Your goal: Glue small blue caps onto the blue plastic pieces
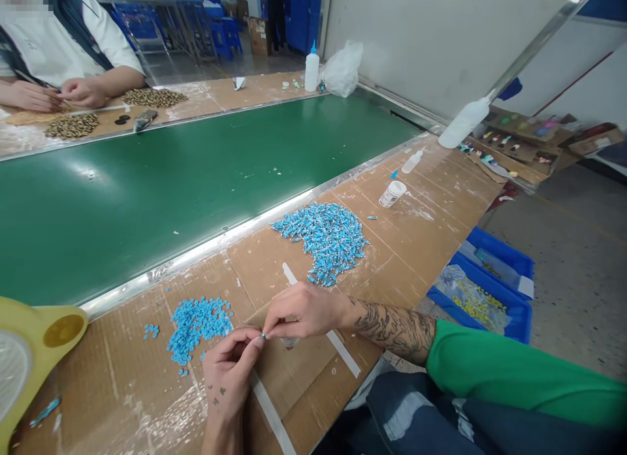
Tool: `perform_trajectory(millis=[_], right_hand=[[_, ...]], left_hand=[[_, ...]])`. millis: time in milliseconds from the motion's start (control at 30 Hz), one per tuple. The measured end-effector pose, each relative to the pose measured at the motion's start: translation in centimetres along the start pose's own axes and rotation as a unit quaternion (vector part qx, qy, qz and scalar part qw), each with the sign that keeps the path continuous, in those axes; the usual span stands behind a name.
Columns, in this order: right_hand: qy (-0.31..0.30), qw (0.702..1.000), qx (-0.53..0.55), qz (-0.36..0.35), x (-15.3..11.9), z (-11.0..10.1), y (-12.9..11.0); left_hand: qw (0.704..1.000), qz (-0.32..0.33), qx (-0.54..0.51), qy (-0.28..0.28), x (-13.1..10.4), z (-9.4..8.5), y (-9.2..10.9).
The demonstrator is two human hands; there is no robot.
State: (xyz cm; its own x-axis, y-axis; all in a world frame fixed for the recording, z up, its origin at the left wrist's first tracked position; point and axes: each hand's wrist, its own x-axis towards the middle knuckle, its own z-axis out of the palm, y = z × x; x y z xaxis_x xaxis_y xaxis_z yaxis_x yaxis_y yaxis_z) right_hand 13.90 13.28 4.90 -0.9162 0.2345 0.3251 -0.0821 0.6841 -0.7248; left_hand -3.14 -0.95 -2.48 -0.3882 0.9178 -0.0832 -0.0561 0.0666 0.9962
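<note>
My left hand [232,363] and my right hand [301,311] meet over a cardboard sheet taped to the bench. Between their fingertips is a tiny blue piece [263,336], mostly hidden; both hands are closed in a pinch on it. Left of my hands lies a pile of small blue rings [196,324]. Beyond my right hand is a larger heap of small blue pointed pieces [328,236]. A clear object shows partly beneath my right hand.
A green belt [196,181] runs beyond the cardboard-covered bench. Across it a person's hands [63,94] work near patterned beads [73,125]. A white cup [392,194] and bottles [463,123] stand right; blue bins [519,318] are below; a yellow object [29,337] is left.
</note>
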Motion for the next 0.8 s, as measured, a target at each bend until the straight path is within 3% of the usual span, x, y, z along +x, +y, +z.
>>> perform_trajectory(millis=[300,500,633,733,800], right_hand=[[0.041,0.999,0.009,0.018,-0.2,0.4,0.3],[-0.007,1.0,0.023,0.013,-0.3,0.7,0.5],[-0.004,1.0,0.014,0.016,-0.5,0.2,0.0],[0.045,0.999,-0.006,0.006,-1.1,-1.0,-0.1],[0.068,0.998,-0.013,0.011,-1.7,-1.9,0.2]], left_hand=[[0.993,-0.002,-0.115,0.003,0.0,0.4,0.4],[0.996,-0.028,-0.072,-0.042,-0.2,1.3,0.4],[0.999,-0.04,-0.008,0.005,-1.2,0.7,1.7],[0.991,-0.025,0.115,0.071,-4.2,-1.4,3.0],[0.941,0.025,0.32,0.106,-7.2,-3.2,3.0]])
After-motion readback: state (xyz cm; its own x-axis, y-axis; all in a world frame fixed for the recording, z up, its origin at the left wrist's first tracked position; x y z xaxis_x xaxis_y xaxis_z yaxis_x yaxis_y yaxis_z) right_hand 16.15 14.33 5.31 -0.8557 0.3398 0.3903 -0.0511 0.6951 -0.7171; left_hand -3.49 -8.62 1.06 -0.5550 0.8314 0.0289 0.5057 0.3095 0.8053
